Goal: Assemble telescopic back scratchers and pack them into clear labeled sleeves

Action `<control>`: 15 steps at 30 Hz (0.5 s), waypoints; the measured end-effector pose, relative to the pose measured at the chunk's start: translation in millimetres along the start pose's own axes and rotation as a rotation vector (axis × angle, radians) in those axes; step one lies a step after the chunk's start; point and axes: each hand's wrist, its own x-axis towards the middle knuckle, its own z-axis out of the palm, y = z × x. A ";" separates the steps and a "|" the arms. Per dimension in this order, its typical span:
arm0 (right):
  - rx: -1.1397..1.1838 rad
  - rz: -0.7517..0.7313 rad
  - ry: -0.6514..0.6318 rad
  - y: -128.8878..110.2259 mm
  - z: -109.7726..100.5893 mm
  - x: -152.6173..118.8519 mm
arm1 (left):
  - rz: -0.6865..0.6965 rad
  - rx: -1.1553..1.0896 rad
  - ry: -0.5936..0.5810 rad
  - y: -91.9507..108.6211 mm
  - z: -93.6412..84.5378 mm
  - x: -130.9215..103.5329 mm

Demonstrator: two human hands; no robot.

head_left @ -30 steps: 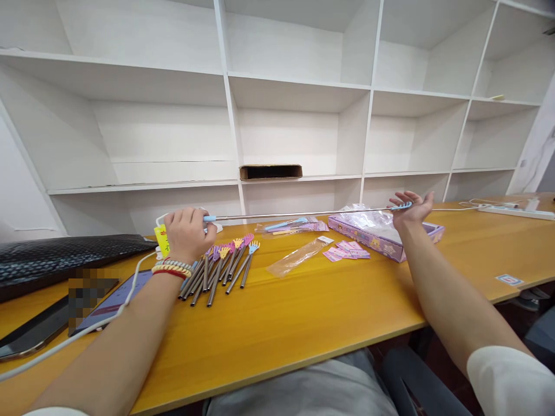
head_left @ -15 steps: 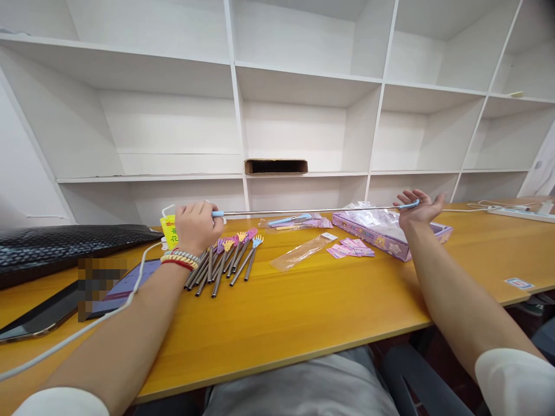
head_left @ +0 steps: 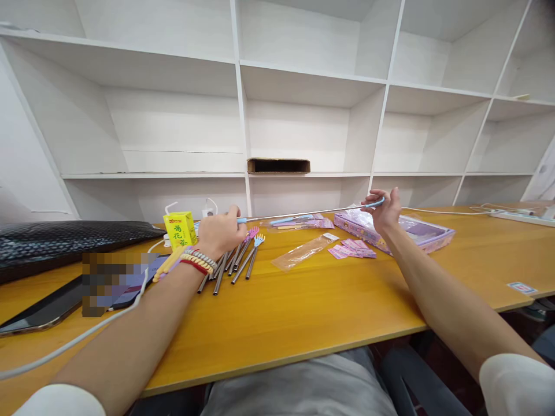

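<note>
A thin metal rod (head_left: 303, 213) with blue ends stretches between my hands above the table. My left hand (head_left: 222, 232) is closed around its blue handle. At the other end, my right hand (head_left: 384, 212) has its palm up and its fingers partly curled, with the blue hand-shaped tip between thumb and fingers. Several metal sticks (head_left: 220, 277) with small pink and blue hand-shaped heads lie under and beside my left hand. Behind my right hand is a purple patterned box (head_left: 433, 241) with clear plastic in it.
A clear wrapper (head_left: 303, 253), pink cards (head_left: 353, 249) and packaged blue items (head_left: 299, 220) lie mid-table. At left are a yellow drink carton (head_left: 181, 230), a phone (head_left: 47, 309), a white cable and a black bag (head_left: 73, 245). White shelves (head_left: 303, 133) stand behind.
My hands have come closer together, the left moving right and the right moving left. The rod between them looks shorter. The yellow carton and more of the box are now uncovered.
</note>
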 end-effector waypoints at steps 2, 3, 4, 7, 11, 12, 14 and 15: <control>-0.026 -0.005 -0.081 3.5 14.9 -10.7 | 0.004 -0.005 -0.031 9.1 -5.5 -2.5; -0.046 0.004 -0.140 6.2 23.3 -17.8 | 0.016 -0.010 -0.049 15.0 -7.7 -4.5; -0.075 0.021 -0.207 9.4 31.9 -25.8 | 0.032 -0.015 -0.068 21.5 -9.6 -6.9; -0.220 0.095 -0.440 20.6 54.4 -51.5 | 0.088 -0.018 -0.125 39.7 -13.4 -15.4; -0.464 0.105 -0.545 29.3 66.1 -75.1 | 0.090 -0.016 -0.167 50.9 -15.1 -24.3; -0.514 0.106 -0.573 29.7 67.0 -79.0 | 0.091 -0.020 -0.175 52.2 -15.1 -25.8; -0.576 0.103 -0.644 29.0 69.7 -86.5 | 0.102 -0.032 -0.191 55.7 -14.3 -29.1; -0.598 0.092 -0.690 28.2 72.0 -90.8 | 0.112 -0.041 -0.203 58.2 -13.5 -31.0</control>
